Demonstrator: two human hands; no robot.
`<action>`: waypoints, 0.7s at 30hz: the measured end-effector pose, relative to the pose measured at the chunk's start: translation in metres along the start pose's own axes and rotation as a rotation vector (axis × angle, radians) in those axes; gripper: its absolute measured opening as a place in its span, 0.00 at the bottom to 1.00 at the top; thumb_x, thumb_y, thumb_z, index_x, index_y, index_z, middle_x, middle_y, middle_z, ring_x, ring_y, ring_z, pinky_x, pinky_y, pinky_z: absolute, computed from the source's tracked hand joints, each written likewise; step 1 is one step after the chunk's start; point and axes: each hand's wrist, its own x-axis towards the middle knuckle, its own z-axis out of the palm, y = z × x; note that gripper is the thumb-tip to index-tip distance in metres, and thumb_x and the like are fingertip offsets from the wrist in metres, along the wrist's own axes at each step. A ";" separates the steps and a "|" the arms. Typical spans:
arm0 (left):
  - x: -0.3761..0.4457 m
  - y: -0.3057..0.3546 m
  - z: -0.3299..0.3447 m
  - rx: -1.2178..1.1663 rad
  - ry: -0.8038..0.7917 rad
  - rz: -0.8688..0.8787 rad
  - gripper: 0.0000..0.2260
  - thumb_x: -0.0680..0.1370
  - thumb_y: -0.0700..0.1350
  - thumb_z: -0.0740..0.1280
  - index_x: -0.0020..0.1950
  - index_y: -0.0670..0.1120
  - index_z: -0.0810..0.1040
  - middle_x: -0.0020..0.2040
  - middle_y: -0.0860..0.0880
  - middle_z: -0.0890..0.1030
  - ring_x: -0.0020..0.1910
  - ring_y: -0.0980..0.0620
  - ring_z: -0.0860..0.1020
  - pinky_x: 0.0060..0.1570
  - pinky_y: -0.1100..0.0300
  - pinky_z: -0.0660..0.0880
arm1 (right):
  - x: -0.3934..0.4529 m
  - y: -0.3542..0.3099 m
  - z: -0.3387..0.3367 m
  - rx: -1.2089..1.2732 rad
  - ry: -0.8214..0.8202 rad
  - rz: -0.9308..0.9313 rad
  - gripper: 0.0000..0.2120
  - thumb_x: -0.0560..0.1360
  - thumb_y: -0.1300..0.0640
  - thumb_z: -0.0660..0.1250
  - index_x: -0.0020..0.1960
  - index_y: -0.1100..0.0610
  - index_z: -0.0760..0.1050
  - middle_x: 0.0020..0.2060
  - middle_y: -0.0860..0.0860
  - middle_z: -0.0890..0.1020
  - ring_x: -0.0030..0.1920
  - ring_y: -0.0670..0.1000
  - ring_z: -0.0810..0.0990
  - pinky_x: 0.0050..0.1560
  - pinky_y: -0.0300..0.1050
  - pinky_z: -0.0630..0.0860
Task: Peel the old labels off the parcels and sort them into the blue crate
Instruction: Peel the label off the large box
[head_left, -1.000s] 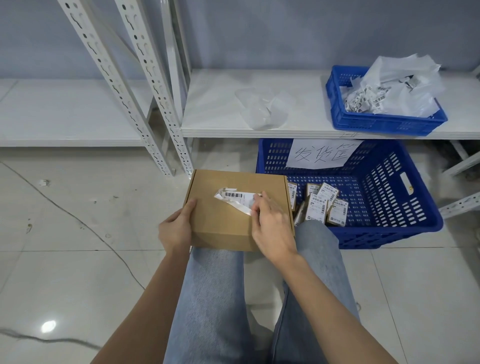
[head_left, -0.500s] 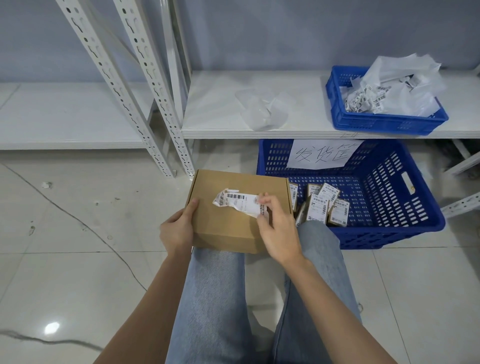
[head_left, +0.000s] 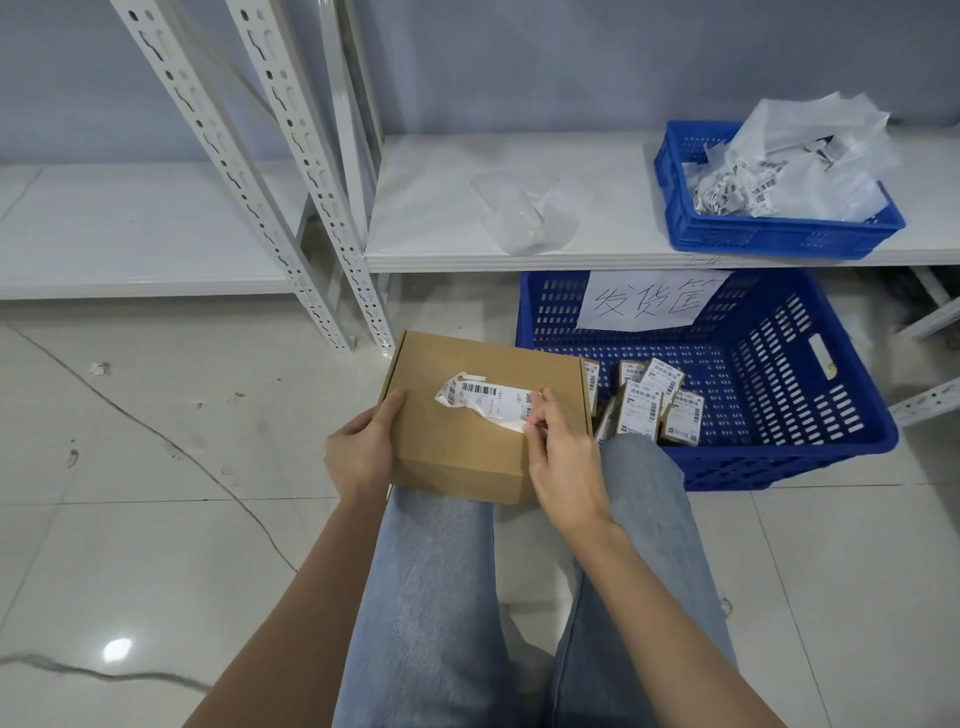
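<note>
Head view shows peeling: left hand (head_left: 358, 452) grips the box (head_left: 467, 436), right hand (head_left: 558, 447) pinches the label (head_left: 491, 397); next, pull toward 3 o'clock.

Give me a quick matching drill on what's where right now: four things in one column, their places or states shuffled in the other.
Things:
1. cardboard box
2. old label
3. small labelled parcels
4. pile of peeled labels and backing paper

Places or states:
A. in the small blue basket on the shelf
B. on the person's lap, steadied by the left hand
C. inside the large blue crate on the floor
D. partly lifted and crumpled, pinched by the right hand

Pairs: 1-B, 2-D, 3-C, 4-A
</note>
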 end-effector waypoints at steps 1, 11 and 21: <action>0.000 0.000 0.000 0.001 0.001 0.002 0.16 0.70 0.58 0.75 0.53 0.50 0.85 0.47 0.53 0.83 0.52 0.52 0.79 0.59 0.58 0.74 | 0.000 -0.001 0.000 0.005 0.020 0.004 0.03 0.80 0.64 0.63 0.50 0.62 0.75 0.64 0.58 0.78 0.69 0.52 0.72 0.67 0.42 0.67; -0.003 0.002 0.000 -0.014 0.018 -0.024 0.12 0.71 0.56 0.75 0.49 0.51 0.84 0.41 0.57 0.80 0.50 0.52 0.78 0.53 0.60 0.71 | 0.006 -0.004 -0.006 0.236 -0.058 0.171 0.08 0.76 0.63 0.64 0.54 0.53 0.74 0.70 0.50 0.73 0.65 0.49 0.75 0.62 0.39 0.66; -0.004 0.001 -0.001 -0.003 0.027 -0.012 0.16 0.71 0.57 0.75 0.54 0.48 0.85 0.46 0.52 0.81 0.50 0.52 0.77 0.53 0.60 0.71 | 0.005 0.000 -0.007 0.110 -0.061 0.058 0.06 0.69 0.64 0.65 0.44 0.58 0.71 0.63 0.47 0.71 0.59 0.44 0.71 0.53 0.35 0.65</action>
